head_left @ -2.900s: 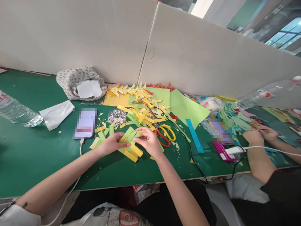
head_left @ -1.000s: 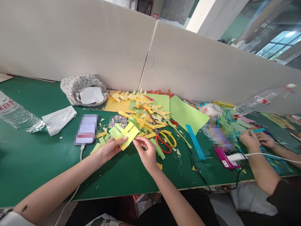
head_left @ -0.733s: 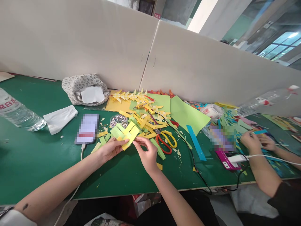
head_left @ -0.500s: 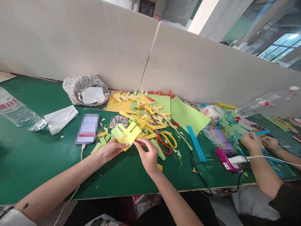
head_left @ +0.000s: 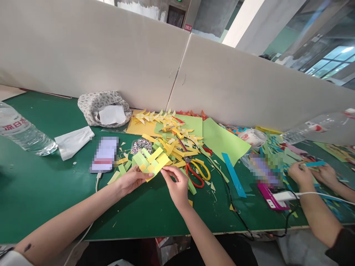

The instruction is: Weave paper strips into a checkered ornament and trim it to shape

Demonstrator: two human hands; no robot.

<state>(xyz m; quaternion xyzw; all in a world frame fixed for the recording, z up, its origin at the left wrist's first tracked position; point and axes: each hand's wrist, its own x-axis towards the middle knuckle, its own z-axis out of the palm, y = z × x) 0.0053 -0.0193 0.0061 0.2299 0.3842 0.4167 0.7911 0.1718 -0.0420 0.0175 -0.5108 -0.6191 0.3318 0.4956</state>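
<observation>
Between my hands is a piece of woven paper strips (head_left: 151, 161), yellow and light green, held just above the table. My left hand (head_left: 135, 178) pinches its lower left part, thumb on top. The fingers of my right hand (head_left: 175, 181) are closed on its right edge. Behind it lie loose yellow and green strips, a clear case of small shiny beads (head_left: 141, 146) and a yellow glue gun (head_left: 172, 130). Scissors (head_left: 197, 173) with one red and one yellow handle rest just beyond my right hand.
A phone (head_left: 105, 154) on a charging cable and a water bottle (head_left: 24, 129) are on the left. At right lie green paper (head_left: 223, 142), a blue strip (head_left: 233, 175) and a magenta power strip (head_left: 270, 197). A co-worker's hands (head_left: 302, 173) hold a blue strip beyond it.
The view has shifted slightly, so everything sits a little lower and farther right. Both my hands keep their hold on the woven paper, which shows little change.
</observation>
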